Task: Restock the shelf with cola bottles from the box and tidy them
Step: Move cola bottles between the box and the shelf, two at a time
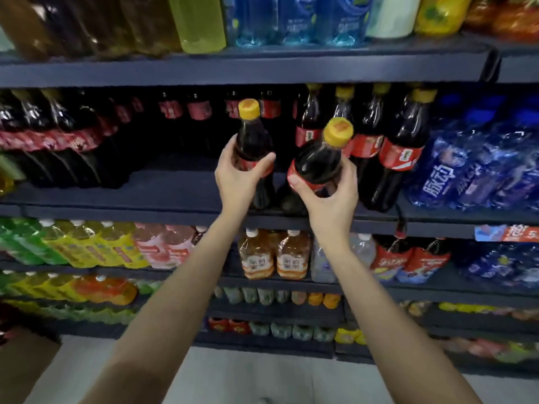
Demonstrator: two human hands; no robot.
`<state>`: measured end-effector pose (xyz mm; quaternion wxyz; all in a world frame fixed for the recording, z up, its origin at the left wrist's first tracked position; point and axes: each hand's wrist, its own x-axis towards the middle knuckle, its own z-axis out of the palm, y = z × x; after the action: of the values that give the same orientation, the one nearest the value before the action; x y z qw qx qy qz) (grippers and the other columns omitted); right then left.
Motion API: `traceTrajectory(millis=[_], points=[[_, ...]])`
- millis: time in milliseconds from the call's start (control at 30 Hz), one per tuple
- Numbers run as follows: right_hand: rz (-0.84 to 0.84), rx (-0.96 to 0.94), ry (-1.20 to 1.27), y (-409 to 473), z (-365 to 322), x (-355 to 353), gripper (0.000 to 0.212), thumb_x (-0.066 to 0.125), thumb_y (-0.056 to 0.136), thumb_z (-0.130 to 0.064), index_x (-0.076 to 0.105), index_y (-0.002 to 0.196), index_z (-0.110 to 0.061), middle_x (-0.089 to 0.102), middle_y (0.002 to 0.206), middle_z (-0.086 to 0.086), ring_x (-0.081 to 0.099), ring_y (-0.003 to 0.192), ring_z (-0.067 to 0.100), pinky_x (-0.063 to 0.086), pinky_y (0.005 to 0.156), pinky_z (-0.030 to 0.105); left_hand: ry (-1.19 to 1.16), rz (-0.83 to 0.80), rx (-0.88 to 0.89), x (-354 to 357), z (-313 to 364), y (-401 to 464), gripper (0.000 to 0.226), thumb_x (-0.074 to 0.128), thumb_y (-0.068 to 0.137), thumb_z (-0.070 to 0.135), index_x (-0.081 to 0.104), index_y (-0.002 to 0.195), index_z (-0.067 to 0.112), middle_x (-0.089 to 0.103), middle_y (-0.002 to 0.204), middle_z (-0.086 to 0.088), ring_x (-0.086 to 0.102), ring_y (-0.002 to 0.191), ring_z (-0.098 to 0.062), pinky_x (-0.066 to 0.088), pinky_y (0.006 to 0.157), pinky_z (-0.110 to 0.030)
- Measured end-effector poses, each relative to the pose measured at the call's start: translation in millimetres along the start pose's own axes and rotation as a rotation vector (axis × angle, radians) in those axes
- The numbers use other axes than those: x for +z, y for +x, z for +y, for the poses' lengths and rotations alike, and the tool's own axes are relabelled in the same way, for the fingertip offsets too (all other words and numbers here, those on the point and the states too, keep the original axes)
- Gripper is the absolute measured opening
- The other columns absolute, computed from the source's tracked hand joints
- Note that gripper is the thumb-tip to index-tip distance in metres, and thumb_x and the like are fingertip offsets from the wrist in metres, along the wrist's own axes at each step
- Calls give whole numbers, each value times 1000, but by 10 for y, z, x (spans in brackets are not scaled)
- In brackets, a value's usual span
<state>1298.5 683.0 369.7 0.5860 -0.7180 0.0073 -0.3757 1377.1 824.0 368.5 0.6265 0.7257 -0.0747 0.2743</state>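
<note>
My left hand grips an upright cola bottle with a yellow cap and red label, its base at the front of the dark shelf. My right hand grips a second cola bottle, which is tilted with its cap leaning toward me. To the right stand several more yellow-capped cola bottles in a row. A bare stretch of shelf lies left of my hands. A brown cardboard box shows at the lower left corner.
Shrink-wrapped packs of large cola bottles fill the shelf's left end, and blue drink packs its right. Smaller red-labelled bottles stand at the back. Shelves above and below hold other drinks. Pale floor lies below.
</note>
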Motion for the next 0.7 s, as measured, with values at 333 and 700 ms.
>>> traceTrajectory(millis=[333,700], points=[[107,-26,-256,266,164,840,76,80,71,-39,47,130,-4,51,122,7,41,108,-1,21,86,-8,1,-222,10,61,-457,1000,76,72,65,59,58,123,11,69,110,-1,64,104,-11,50,95,-34],[-23,96,-694,200,459,1000,88,71,81,-34,15,149,-24,49,134,7,57,112,26,51,84,43,363,-425,96,-72,-1117,813,78,67,76,58,43,137,15,53,127,-7,50,118,-20,50,91,-44]])
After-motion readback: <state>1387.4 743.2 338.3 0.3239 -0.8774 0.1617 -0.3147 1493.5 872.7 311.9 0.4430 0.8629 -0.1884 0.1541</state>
